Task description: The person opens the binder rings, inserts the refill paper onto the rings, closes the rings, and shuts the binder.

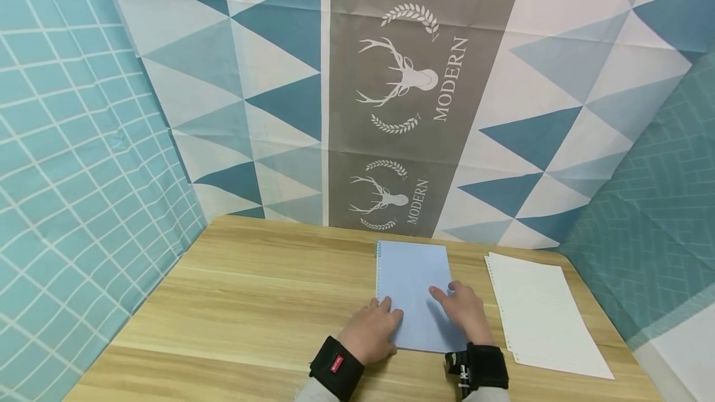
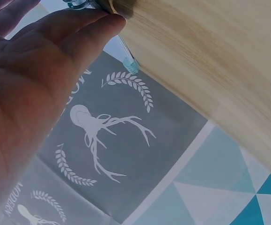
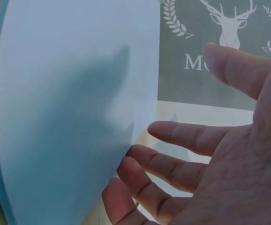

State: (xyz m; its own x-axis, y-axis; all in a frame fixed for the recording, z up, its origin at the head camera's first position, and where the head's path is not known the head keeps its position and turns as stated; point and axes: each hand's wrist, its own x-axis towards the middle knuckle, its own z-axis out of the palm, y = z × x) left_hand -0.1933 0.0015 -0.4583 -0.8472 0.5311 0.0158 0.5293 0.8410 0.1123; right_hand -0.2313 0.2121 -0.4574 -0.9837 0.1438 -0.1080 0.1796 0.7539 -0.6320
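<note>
A light-blue ring-bound notebook (image 1: 413, 278) lies on the wooden table, its binding along the left side. A teal ring (image 2: 131, 65) shows at the binding's far end in the left wrist view. My left hand (image 1: 368, 332) rests at the notebook's lower left edge, fingers spread onto the cover, thumb low by the binding. Over the right edge is my right hand (image 1: 465, 312), with thumb and fingers apart. Its lower fingertips (image 3: 130, 171) are right at the cover's edge in the right wrist view, and its shadow falls on the cover.
White loose-leaf sheets (image 1: 544, 309) with punched holes lie in a stack to the right of the notebook. The wooden table (image 1: 268, 303) ends at a patterned wall covering (image 1: 385, 98) behind. Teal tiled sheeting (image 1: 72, 172) flanks it on the left.
</note>
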